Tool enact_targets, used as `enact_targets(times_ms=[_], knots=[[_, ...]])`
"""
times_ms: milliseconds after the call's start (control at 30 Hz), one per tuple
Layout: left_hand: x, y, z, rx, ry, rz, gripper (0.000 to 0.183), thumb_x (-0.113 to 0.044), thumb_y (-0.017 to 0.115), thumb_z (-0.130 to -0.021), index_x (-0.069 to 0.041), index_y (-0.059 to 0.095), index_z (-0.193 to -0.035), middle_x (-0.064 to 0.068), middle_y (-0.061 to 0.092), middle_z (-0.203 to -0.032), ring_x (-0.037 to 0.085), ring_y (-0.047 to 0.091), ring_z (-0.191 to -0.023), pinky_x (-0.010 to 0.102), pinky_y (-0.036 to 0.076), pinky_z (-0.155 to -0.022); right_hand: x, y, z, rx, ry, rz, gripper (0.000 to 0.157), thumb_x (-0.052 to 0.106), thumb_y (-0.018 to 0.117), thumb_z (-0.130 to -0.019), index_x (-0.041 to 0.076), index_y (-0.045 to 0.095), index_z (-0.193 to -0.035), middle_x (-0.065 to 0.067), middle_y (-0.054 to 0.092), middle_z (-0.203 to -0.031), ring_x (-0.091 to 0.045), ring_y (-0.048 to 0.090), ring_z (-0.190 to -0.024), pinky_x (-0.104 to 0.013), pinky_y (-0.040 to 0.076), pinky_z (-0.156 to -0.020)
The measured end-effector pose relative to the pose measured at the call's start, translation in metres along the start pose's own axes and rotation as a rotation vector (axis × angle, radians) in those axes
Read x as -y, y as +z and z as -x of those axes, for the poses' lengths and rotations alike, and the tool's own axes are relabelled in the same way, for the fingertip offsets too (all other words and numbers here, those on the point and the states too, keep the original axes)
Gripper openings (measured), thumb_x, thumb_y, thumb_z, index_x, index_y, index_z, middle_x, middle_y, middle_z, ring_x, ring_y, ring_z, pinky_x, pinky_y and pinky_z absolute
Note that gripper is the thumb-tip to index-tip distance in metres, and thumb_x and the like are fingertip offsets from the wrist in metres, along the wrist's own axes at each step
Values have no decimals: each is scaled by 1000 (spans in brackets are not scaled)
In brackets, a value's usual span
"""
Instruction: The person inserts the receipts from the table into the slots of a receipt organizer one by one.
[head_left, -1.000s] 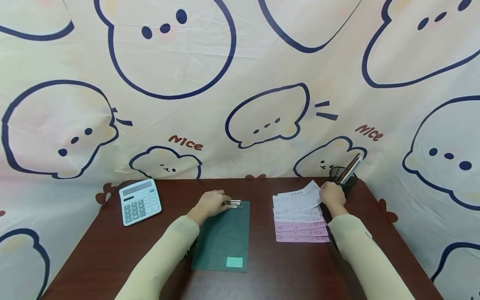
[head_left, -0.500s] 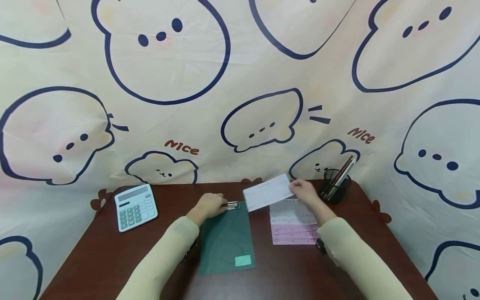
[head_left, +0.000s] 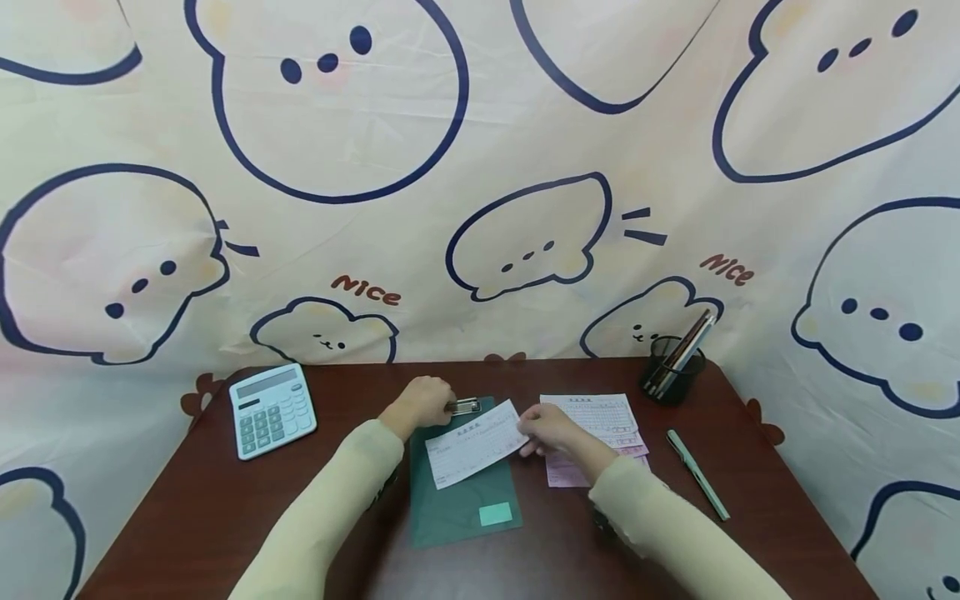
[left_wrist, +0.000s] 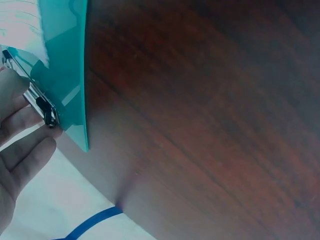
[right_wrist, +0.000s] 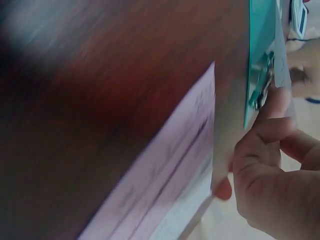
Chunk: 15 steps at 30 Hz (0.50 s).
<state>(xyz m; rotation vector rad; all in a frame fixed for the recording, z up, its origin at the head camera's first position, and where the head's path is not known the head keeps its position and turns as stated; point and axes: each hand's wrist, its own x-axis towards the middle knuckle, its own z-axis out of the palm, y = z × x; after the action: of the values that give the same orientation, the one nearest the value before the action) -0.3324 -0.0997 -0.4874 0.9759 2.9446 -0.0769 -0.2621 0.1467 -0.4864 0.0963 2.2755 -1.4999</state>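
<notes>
My left hand (head_left: 423,402) holds the metal clip (head_left: 465,406) at the top of a green clipboard (head_left: 457,521). In the left wrist view, the fingers and thumb of the left hand (left_wrist: 20,117) close around that clip (left_wrist: 42,102). A white printed slip (head_left: 474,446) hangs over the clipboard, its right edge pinched by my right hand (head_left: 551,429). Thumb and fingertips of the right hand (right_wrist: 280,185) meet on the slip (right_wrist: 283,55) in the right wrist view. Whether the slip touches the board is unclear. Under the right forearm lies a stack of white and pink slips (head_left: 588,412), partly covered.
A pale blue calculator (head_left: 273,411) lies at the table's back left. The black mesh pen holder (head_left: 672,383) with several pens stands at the back right. A light green pen (head_left: 697,475) lies right of the slips. Behind the table (head_left: 360,533) hangs a patterned cloth.
My right hand has lifted a white slip off the stack and carried it left and down over the clipboard. The clipboard's lower end has swung right. The green pen has come into view.
</notes>
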Motion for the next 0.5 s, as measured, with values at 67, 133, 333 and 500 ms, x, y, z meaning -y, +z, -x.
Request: enact_targets(times_ms=[67, 133, 333, 500], knots=[[0, -3, -3, 20, 0, -6, 8, -21, 70, -79, -18, 74, -85, -7, 66, -76, 8, 49, -61, 26, 46, -65, 0, 7, -2, 14, 23, -61, 23, 11, 53, -92, -4, 55, -109, -14, 61, -91, -16, 67, -61, -19, 43, -48], [-2, -4, -5, 39, -1, -12, 9, -22, 70, -79, -18, 75, -85, -7, 67, -78, 9, 50, -62, 27, 47, -67, 0, 13, -5, 12, 58, -119, 23, 10, 53, -91, -4, 54, -110, -16, 61, -94, -16, 67, -61, -18, 42, -46], [-7, -7, -8, 78, 28, -55, 10, -23, 70, -80, -18, 75, -86, -6, 69, -80, 7, 53, -65, 29, 50, -72, 0, 26, -11, -8, 133, -162, 29, 8, 51, -91, -6, 51, -116, -19, 60, -105, -15, 68, -60, -17, 43, -44], [-8, -9, -8, 102, 13, -54, 9, -24, 71, -81, -17, 75, -83, -6, 66, -73, 8, 50, -61, 27, 48, -67, 7, 35, -16, -29, 163, -117, 47, 5, 47, -89, -14, 39, -131, -21, 64, -100, -17, 67, -57, -19, 44, -43]])
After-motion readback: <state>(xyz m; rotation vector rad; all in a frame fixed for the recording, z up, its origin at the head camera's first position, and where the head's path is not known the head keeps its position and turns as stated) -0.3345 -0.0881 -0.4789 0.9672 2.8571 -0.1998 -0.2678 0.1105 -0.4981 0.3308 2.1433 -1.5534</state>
